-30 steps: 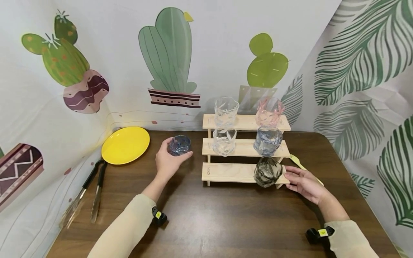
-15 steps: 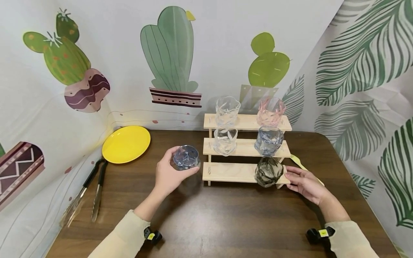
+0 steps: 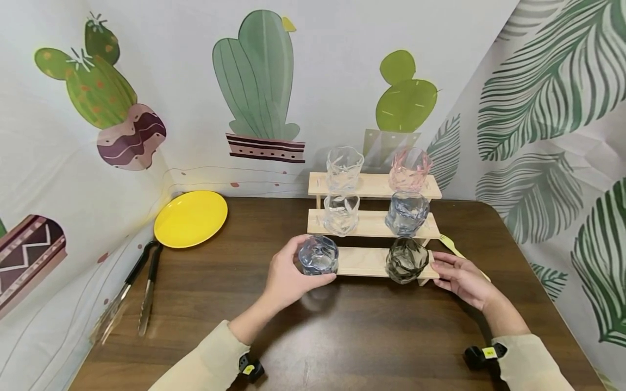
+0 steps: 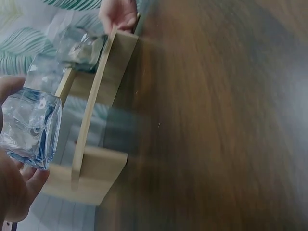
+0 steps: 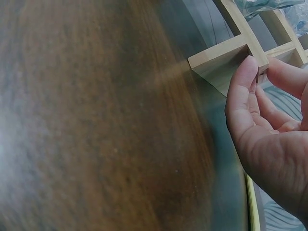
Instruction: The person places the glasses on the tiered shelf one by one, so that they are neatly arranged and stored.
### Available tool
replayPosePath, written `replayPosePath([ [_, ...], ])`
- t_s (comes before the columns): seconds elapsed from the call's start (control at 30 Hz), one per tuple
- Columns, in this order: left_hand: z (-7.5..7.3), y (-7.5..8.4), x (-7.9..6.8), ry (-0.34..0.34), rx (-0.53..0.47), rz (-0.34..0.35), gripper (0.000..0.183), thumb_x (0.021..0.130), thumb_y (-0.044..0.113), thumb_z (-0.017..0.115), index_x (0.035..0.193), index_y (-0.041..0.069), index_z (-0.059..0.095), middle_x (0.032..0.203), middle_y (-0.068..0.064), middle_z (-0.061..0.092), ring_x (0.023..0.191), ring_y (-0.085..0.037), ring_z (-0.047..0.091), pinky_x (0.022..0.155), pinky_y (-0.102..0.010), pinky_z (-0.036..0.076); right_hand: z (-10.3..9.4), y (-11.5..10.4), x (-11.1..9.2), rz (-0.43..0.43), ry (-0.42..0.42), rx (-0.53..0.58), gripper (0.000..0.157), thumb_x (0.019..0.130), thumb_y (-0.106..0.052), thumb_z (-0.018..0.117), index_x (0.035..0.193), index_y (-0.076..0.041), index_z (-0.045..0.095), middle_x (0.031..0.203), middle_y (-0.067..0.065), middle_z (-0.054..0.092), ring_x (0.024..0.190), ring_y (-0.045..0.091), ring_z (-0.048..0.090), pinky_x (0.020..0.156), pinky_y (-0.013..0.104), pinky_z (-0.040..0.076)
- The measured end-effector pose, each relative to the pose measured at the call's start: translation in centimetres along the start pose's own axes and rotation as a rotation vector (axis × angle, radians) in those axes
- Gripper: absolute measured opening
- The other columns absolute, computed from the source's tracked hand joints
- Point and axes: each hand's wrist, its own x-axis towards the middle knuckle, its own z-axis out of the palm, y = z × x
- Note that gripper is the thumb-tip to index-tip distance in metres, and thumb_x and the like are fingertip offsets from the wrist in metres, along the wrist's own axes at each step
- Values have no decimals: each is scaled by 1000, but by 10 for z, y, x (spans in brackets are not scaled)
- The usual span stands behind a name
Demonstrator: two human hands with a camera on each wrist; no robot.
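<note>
My left hand (image 3: 288, 274) grips a blue glass (image 3: 319, 256) between thumb and fingers, over the left end of the lowest step of a three-tier wooden shelf (image 3: 362, 262). In the left wrist view the blue glass (image 4: 31, 127) appears beside the shelf's edge. My right hand (image 3: 462, 279) pinches the right end of that lowest step; in the right wrist view thumb and finger close on the board's corner (image 5: 260, 67). A smoky grey glass (image 3: 407, 260) sits on the lowest step near the right hand.
Two clear glasses (image 3: 341, 214), another blue glass (image 3: 408, 213) and a pink glass (image 3: 411, 169) stand on the upper steps. A yellow plate (image 3: 191, 219) and black-handled tongs (image 3: 149, 288) lie at the left. A yellow-green fork (image 3: 452, 245) lies behind the right hand.
My left hand has carried the blue glass rightward and toward me, from beside the shelf to the left end of its lowest step. The right hand has stayed at the shelf's right end.
</note>
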Motion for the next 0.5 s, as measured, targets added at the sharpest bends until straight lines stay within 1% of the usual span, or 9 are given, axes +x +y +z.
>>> replayPosePath([
  [0.17, 20, 4, 2, -32, 7, 9, 87, 59, 44, 102, 134, 27, 61, 122, 10, 68, 103, -13, 66, 87, -34, 56, 0, 0, 0, 5, 8, -8, 24, 108, -4, 53, 122, -22, 61, 111, -3, 67, 91, 12, 66, 80, 29, 58],
  [0.27, 30, 7, 5, -45, 10, 16, 87, 60, 47, 101, 134, 27, 61, 122, 10, 68, 104, -12, 66, 88, -34, 56, -1, 1, 1, 7, 13, -14, 23, 108, -4, 53, 124, -20, 58, 112, -4, 66, 91, 12, 66, 80, 29, 58],
  [0.4, 40, 9, 8, -54, 30, 9, 87, 60, 51, 100, 135, 28, 61, 122, 11, 68, 105, -10, 64, 88, -36, 54, -1, 1, 1, 9, 13, -18, 24, 108, -5, 53, 122, -23, 60, 113, -3, 66, 91, 13, 65, 80, 29, 58],
  [0.5, 45, 9, 9, -50, 47, 0, 89, 60, 51, 100, 135, 27, 61, 123, 10, 68, 107, -11, 63, 91, -39, 52, -1, 0, 1, 6, 9, -17, 25, 108, -5, 54, 120, -25, 62, 113, -3, 66, 91, 12, 65, 80, 29, 58],
])
